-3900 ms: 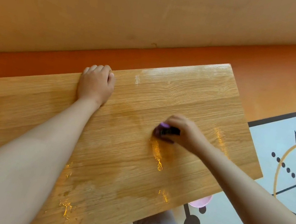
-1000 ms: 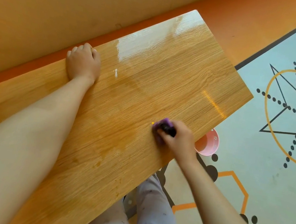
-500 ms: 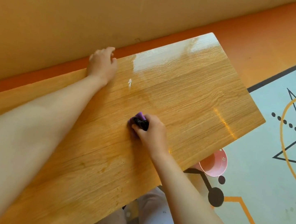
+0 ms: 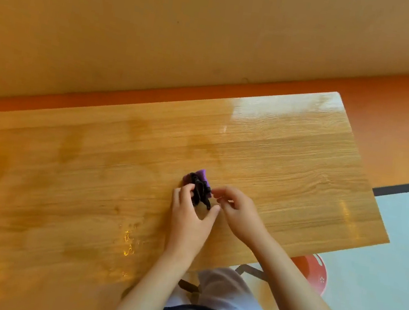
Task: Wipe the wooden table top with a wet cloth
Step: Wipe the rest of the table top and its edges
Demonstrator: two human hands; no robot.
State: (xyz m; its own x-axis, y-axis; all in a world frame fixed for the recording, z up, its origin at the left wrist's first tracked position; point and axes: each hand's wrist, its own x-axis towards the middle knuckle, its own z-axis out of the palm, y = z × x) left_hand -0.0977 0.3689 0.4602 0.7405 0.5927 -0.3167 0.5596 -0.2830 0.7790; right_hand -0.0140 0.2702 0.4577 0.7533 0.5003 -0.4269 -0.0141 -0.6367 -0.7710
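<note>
Hands (image 4: 191, 220) (image 4: 238, 212) bunch cloth (image 4: 199, 186) — tabletop (image 4: 287, 165) (wet-streaked).

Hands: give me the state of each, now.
Left hand: fingers curled on the cloth, holding it on the table.
Right hand: fingertips pinching the cloth's right edge.

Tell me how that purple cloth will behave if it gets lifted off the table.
The purple cloth is bunched into dark folds, so it probably hangs limp and unfolds when lifted. Wet streaks shine on the wooden table top, so it is likely damp and may drip. It looks light: the left hand and right hand pinch it with fingertips only.
</note>
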